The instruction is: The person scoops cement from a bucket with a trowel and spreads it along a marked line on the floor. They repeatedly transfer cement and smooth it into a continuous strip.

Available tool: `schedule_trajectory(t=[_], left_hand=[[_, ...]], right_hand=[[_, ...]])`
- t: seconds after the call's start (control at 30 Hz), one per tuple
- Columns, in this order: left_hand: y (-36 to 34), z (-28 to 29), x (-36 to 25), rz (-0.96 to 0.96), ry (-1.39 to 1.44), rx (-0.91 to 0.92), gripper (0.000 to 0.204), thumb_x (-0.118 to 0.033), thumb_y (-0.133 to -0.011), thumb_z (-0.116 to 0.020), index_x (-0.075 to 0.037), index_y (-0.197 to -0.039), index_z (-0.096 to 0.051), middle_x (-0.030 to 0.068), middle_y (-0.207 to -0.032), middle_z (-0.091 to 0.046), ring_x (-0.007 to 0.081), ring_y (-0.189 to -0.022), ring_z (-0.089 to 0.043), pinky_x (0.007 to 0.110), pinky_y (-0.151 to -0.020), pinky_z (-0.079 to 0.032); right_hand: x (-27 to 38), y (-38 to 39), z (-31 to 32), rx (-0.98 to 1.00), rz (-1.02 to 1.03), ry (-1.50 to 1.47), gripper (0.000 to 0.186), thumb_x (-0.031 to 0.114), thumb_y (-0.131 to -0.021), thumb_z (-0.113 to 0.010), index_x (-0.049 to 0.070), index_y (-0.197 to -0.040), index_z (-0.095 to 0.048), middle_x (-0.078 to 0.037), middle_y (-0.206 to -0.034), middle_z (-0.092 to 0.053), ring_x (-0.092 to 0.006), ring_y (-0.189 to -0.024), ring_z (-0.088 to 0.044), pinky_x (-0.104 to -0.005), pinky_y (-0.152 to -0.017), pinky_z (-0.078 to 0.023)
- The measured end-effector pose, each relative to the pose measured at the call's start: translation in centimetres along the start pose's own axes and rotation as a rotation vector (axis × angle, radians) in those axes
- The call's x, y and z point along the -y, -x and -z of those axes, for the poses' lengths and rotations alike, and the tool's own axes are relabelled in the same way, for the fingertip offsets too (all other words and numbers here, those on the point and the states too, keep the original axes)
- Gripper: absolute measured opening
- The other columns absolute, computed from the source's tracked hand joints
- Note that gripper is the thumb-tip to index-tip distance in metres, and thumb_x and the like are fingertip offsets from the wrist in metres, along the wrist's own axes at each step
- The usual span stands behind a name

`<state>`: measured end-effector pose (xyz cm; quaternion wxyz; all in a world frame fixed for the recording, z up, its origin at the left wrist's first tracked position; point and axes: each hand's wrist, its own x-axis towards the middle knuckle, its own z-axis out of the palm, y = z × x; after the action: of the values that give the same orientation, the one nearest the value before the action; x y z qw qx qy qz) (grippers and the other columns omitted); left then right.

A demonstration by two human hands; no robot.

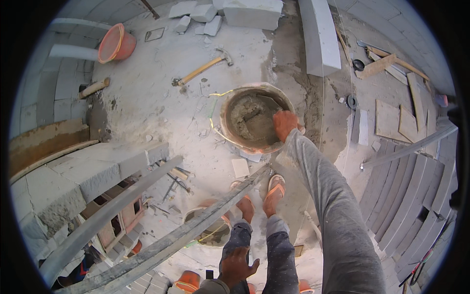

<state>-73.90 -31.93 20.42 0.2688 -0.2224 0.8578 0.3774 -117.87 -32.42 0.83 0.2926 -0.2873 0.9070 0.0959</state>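
Note:
A round bucket [226, 120] of wet grey mortar [249, 115] stands on the floor in front of my feet. Over its right rim, my right hand [285, 125] is closed round the handle of a trowel [270, 102], whose blade dips into the bucket. The fist covers most of the handle. A yellow and green cord handle hangs off the bucket's left side. My left hand [237, 267] hovers low by my left thigh, fingers apart and nothing in it.
A long grey bar [196, 228] crosses before my legs, over a second bucket [192, 215]. Beyond the mortar lies a hammer [200, 70]. Pale blocks stand far right [320, 44], and a block stack [406, 196] is at right. A thin string [349, 98] runs lengthwise. An orange bucket [117, 44] lies far left.

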Motion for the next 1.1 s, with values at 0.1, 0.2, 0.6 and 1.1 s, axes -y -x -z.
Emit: schedule_trajectory(t=[0.1, 0.2, 0.6, 1.1], left_hand=[[0.5, -0.3, 0.5, 0.021, 0.005, -0.021, 0.056, -0.045, -0.079, -0.077, -0.003, -0.116, -0.068, 0.0155, -0.104, -0.071, 0.0332, -0.091, -0.072, 0.042, -0.076, -0.060], [0.5, -0.4, 0.5, 0.009, 0.023, -0.041, 0.056, -0.045, -0.079, -0.078, -0.004, -0.116, -0.068, 0.0148, -0.105, -0.071, 0.0333, -0.091, -0.072, 0.042, -0.078, -0.059], [1.0, 0.3, 0.2, 0.047, 0.033, -0.006, 0.058, -0.042, -0.079, -0.081, -0.008, -0.122, -0.066, 0.0153, -0.109, -0.071, 0.0348, -0.095, -0.072, 0.043, -0.078, -0.060], [0.4, -0.3, 0.0, 0.019, -0.091, 0.099, 0.056, -0.041, -0.079, -0.079, -0.005, -0.120, -0.066, 0.0169, -0.109, -0.070, 0.0363, -0.097, -0.071, 0.045, -0.080, -0.059]], right_hand=[[2.1, -0.2, -2.0, 0.157, 0.098, -0.025, 0.017, 0.013, -0.088, -0.067, 0.006, -0.098, -0.079, -0.014, -0.109, -0.076, -0.0301, -0.103, -0.074, -0.0388, -0.080, -0.061], [2.4, -0.7, -3.2, 0.245, 0.075, -0.138, 0.018, 0.014, -0.086, -0.068, 0.002, -0.095, -0.079, -0.018, -0.105, -0.076, -0.0278, -0.095, -0.076, -0.0401, -0.071, -0.061], [1.3, 3.0, -8.8, 0.304, -0.289, -1.594, 0.027, 0.024, -0.098, -0.064, -0.001, -0.086, -0.061, -0.005, -0.062, -0.056, -0.0132, -0.044, -0.046, -0.0320, -0.040, -0.037], [-0.9, 24.1, -14.1, 0.002, -0.409, -1.984, 0.017, 0.018, -0.100, -0.063, 0.002, -0.099, -0.068, -0.002, -0.067, -0.059, -0.0087, -0.049, -0.051, -0.0251, -0.045, -0.042]])
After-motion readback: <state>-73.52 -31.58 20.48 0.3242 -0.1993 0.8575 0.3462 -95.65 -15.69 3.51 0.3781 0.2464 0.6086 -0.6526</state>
